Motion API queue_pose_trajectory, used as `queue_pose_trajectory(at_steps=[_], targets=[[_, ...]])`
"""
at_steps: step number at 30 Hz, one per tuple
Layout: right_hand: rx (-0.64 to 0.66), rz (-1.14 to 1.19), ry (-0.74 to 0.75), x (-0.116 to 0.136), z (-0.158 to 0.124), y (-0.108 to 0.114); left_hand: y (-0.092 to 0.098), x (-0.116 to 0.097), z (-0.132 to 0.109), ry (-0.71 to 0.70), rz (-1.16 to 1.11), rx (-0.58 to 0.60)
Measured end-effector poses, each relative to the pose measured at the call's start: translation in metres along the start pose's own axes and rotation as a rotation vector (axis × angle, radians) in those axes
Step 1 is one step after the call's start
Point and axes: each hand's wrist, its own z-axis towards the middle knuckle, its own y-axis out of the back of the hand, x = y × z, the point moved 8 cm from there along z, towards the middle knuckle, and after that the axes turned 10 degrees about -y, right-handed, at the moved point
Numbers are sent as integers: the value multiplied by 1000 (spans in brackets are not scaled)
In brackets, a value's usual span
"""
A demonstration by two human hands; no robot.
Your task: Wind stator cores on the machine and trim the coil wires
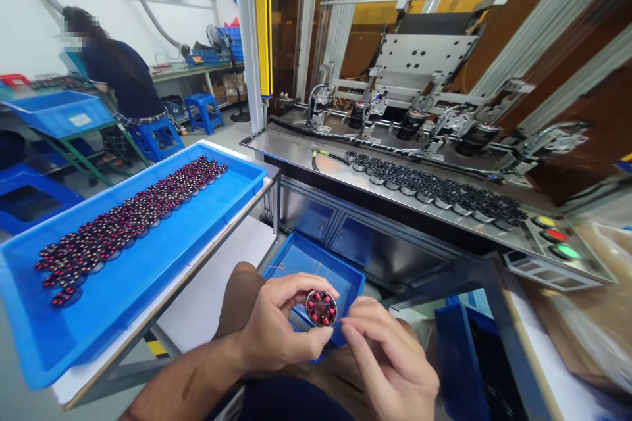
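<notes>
- Nearest you: your left hand [279, 322] and right hand [390, 355], low in view. Left pinches a round part [321, 308] between thumb and fingers. Right has thumb and forefinger tips pressed together just beside it; can't tell if anything thin is between them.
- Machine [422, 52] ahead and to your right: metal frame, amber panels, line of tooling stations standing along the back of its steel deck [291, 145].
- Bench [162, 289] on your left, white top, legs visible underneath.
- Blue tray [162, 256], long and shallow, sits on that bench. Red-and-black parts [128, 220] are packed in rows along its length.
- Person [121, 72] back left, dark top, seated on a blue stool [155, 138], turned away from you.
- Blue bin [340, 263] low down past your hands, partly hidden by them.
- Dark parts [434, 187] in close rows along the front of the steel deck.
- Yellow post [263, 36] upright at the machine's left edge.
- Three buttons [557, 235] at the deck's right end: yellow, red, green, green closest to you.
- Round part you're holding: ring of red blocks around a dark centre, face toward you.
</notes>
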Motion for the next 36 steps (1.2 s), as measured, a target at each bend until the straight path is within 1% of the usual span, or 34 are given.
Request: queue_pose_trajectory(at_steps=[4, 6, 8, 10, 13, 16, 18, 21, 23, 25, 27, 29, 32, 34, 36], targets=[[0, -4, 65, 7, -12, -2, 0, -13, 4, -113, 140, -26], [11, 8, 90, 7, -13, 1, -2, -13, 5, -83, 92, -25], [21, 20, 85, 3, -7, 7, -5, -5, 4, 42, -49, -27], [52, 27, 66, -2, 3, 13, -9, 6, 1, 212, -232, -30], [190, 37, 88, -2, 18, 15, -21, 17, -5, 437, -461, 11], [341, 77, 159, 5, 26, 10, -29, 22, -10, 566, -571, 45], [386, 93, 206, 11, 28, 7, -31, 26, -13, 609, -598, 41], [371, 43, 276, 18, 25, 5, -34, 29, -15, 646, -634, 49], [292, -37, 313, 23, 21, 8, -36, 30, -14, 657, -673, 57], [171, -135, 354, 28, 15, 14, -37, 30, -12, 667, -718, 58], [59, -239, 400, 33, 6, 20, -38, 28, -10, 646, -744, 50], [-29, -321, 426, 36, -4, 24, -37, 23, -6, 553, -711, 40], [-141, -382, 412, 36, -14, 28, -33, 9, 0, 306, -595, 22], [-179, -383, 376, 34, -17, 27, -30, -1, 3, 138, -525, 5], [-207, -342, 343, 32, -18, 23, -28, -8, 3, 10, -463, -16]])
